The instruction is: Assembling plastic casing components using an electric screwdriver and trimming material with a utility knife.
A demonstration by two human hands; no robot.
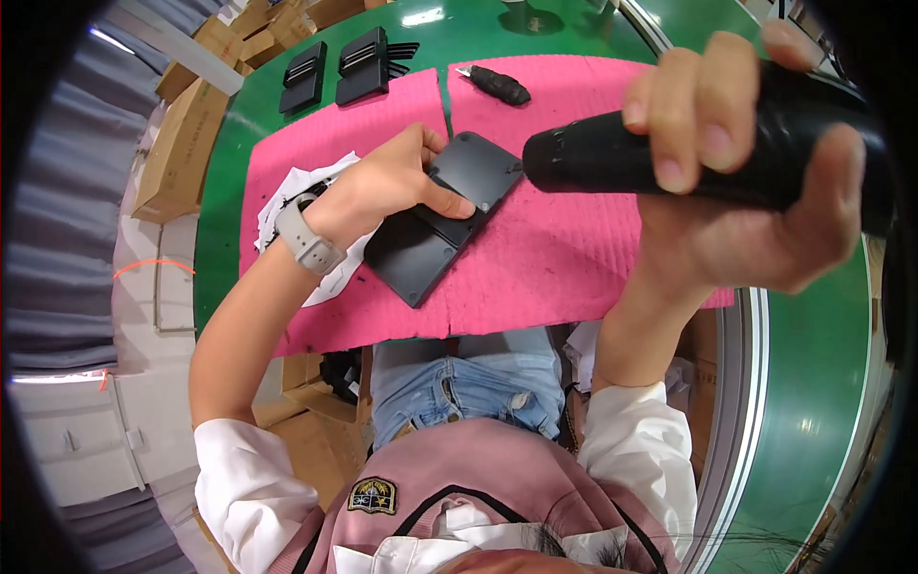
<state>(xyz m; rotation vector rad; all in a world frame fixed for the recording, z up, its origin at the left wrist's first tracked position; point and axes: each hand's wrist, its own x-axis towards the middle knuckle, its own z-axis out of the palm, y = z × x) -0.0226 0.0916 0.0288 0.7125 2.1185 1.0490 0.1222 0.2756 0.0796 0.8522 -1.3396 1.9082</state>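
Observation:
My left hand grips a dark grey flat case with round marks at its corners, the thumb lying across its middle. The case is tilted over a pink ribbed mat. Raised at the right, close to the camera, my right hand has its fingers wrapped round a thick black tapered tool. The tool's narrow end points left, toward the case; its kind is not clear. Beside my left wrist, partly covered by it, lie white paper pieces.
A short black-wrapped tool with a metal tip lies at the mat's far side. Two groups of black cases stand on the green table at the back left. Cardboard boxes are beyond the table's left edge.

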